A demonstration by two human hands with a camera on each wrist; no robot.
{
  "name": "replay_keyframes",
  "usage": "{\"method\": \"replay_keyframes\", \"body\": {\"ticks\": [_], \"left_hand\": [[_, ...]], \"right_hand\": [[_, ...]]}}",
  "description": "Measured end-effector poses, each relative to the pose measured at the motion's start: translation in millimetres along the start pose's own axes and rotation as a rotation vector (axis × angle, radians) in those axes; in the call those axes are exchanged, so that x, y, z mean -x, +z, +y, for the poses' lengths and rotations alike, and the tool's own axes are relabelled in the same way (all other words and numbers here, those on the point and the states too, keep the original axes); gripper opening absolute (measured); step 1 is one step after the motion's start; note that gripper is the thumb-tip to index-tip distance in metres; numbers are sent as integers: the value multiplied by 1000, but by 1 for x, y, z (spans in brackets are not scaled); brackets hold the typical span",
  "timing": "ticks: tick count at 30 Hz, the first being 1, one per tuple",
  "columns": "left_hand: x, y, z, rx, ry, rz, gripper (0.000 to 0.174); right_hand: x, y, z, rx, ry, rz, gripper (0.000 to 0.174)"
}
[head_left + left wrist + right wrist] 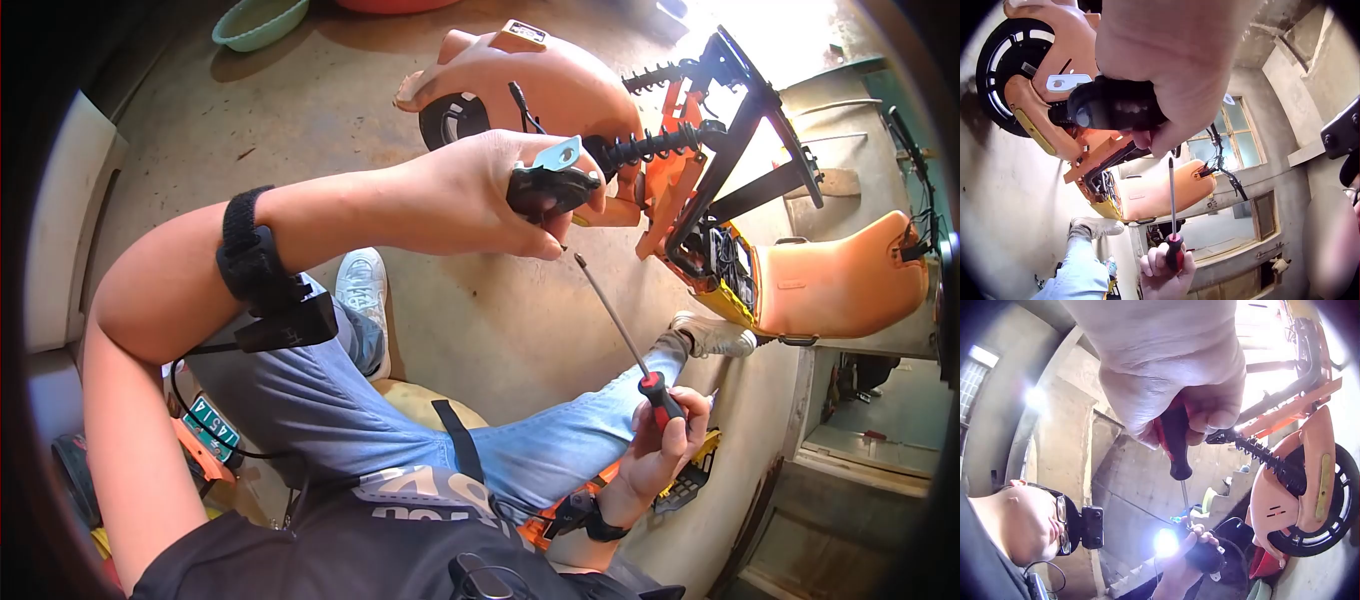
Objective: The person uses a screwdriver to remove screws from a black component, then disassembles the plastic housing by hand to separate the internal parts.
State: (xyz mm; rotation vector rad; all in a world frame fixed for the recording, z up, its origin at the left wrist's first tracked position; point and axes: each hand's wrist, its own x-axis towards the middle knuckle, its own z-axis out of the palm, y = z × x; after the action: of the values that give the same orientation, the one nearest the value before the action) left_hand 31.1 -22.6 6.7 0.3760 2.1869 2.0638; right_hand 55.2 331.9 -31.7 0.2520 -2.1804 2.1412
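Note:
My left hand (470,195) grips a dark rounded part (550,190) with a pale flat tab that has a hole in it. Its exact kind does not show. In my right hand (650,465) is a screwdriver (660,400) with a red and black handle, its long metal shaft pointing up toward the part. From the head view, the screwdriver tip sits just below the left fingertips. The left wrist view shows the dark part (1116,105) under the hand, with the screwdriver shaft (1173,194) upright below it. Palm and fingers wrap the handle (1175,437) in the right wrist view.
An orange scooter with a bare black frame (745,130), spring shocks (655,145) and an orange body panel (550,85) stands ahead. A green basin (262,25) lies on the floor (300,130). A green number plate (210,430) is beside my leg.

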Motion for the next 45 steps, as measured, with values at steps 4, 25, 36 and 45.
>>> {"method": "replay_keyframes", "body": {"ticks": [4, 25, 36, 45], "left_hand": [[0, 0, 1, -1, 22, -27, 37], [1, -3, 1, -44, 39, -65, 38], [3, -3, -1, -99, 11, -115, 39], [2, -4, -4, -84, -31, -111, 42]], "right_hand": [[0, -2, 1, -5, -11, -36, 45], [1, 2, -2, 7, 33, 8, 41], [-3, -6, 0, 113, -20, -70, 40], [1, -1, 5, 25, 85, -64, 42]]}}
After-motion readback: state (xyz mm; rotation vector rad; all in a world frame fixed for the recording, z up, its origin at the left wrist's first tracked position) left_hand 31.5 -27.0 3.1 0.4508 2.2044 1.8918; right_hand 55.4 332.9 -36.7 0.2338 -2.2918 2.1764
